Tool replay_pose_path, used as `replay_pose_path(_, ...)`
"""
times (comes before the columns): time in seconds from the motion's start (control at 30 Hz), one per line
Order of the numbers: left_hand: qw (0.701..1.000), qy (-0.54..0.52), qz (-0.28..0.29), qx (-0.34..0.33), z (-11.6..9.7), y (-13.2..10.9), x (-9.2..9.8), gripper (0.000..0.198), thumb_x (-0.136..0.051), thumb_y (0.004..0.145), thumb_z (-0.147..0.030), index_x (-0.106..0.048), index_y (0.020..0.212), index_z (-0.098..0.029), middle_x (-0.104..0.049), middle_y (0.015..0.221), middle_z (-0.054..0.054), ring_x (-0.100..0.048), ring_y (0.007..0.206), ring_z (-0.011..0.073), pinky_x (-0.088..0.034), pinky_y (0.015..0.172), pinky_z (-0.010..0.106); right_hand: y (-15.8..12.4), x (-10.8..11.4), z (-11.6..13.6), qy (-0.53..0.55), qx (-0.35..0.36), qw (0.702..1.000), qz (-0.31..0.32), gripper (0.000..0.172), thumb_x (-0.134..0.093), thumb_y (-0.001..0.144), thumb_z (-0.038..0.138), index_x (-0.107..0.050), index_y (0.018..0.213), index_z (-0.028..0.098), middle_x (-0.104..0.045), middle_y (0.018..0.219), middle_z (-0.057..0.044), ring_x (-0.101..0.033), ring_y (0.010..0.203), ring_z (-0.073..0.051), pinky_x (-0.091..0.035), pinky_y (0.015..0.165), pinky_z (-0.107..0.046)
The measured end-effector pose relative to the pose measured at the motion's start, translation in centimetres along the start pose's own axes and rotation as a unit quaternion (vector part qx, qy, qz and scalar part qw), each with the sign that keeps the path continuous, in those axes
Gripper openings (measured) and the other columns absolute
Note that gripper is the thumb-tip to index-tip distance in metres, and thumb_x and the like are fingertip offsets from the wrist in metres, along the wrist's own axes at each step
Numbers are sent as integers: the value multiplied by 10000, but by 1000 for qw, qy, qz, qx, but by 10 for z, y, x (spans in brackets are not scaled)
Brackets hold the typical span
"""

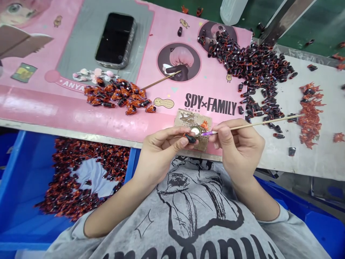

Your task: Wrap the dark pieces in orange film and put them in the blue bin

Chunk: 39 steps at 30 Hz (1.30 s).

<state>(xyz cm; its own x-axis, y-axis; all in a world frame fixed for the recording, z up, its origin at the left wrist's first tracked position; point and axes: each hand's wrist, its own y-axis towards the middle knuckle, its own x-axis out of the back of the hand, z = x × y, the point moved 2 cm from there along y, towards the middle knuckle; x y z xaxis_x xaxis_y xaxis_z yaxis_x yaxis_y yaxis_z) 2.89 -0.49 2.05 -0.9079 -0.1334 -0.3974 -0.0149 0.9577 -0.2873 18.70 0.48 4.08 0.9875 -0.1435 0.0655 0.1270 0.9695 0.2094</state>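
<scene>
Judged best: brace the piece firmly, keep the tip light, strokes short. Left hand (pixel 164 147), frame centre, fingers pinched on small black piece (pixel 191 138). Right hand (pixel 239 144), right of centre, closed pen-style on thin stick (pixel 280 119); purple tip beside the piece, contact unclear. Brown block (pixel 181 120) beneath. Further out: orange-black pile (pixel 115 94) left of centre, dark heap (pixel 242 59) upper right, blue bin (pixel 24 180) lower left.
</scene>
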Motion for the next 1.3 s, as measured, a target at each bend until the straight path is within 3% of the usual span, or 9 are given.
replay_pose_path(0.33,1000,13,-6,-7,-3,-2,-3,249,-952,608,-364,-812,795,-280,-810,814,-3,-756,733,160,-657,694,276,-6,0,4,-7,-8,999,39,216,-672,947,424,-687,836,240,-683,714,18,-670,589,-110,-537,485,-209)
replay_pose_path(0.57,999,44,1,-26,-5,-5,-7,238,-936,633,-372,-813,815,-280,-805,792,8,-764,737,184,-663,707,305,-3,1,6,-25,18,999,-8,292,-666,923,510,-685,817,239,-667,697,13,-621,539,-99,-487,429,-204)
replay_pose_path(0.83,998,55,6,-28,-5,-8,-7,177,-909,678,-269,-817,829,-271,-815,835,1,-766,761,162,-654,736,271,-2,-2,5,25,-24,999,32,279,-697,911,491,-665,807,235,-673,689,22,-643,550,-101,-508,457,-209)
replay_pose_path(1.0,998,63,9,-22,-3,-8,-6,190,-916,669,-317,-813,820,-264,-814,823,18,-765,759,179,-653,725,287,-3,3,1,40,-4,999,6,335,-645,928,564,-663,848,240,-630,643,26,-575,492,-101,-456,415,-226)
replay_pose_path(1.13,996,84,10,-10,-3,-11,-5,193,-911,679,-370,-810,819,-283,-811,807,1,-764,747,170,-649,742,269,1,37,4,-21,75,993,-85,350,-537,974,610,-644,925,280,-567,566,47,-478,400,-107,-374,376,-243)
replay_pose_path(1.23,994,106,1,1,-3,-12,-4,190,-904,687,-395,-815,827,-302,-814,824,-19,-765,767,158,-642,761,228,11,95,4,-90,168,963,-190,347,-530,991,568,-598,831,267,-684,730,2,-556,462,-121,-389,419,-264)
replay_pose_path(1.3,994,112,4,14,-3,-12,-5,193,-904,683,-407,-817,828,-314,-815,829,-35,-762,771,143,-635,777,195,21,144,-1,-142,213,939,-229,445,-488,1000,571,-552,714,237,-730,846,-51,-626,536,-153,-383,439,-283)
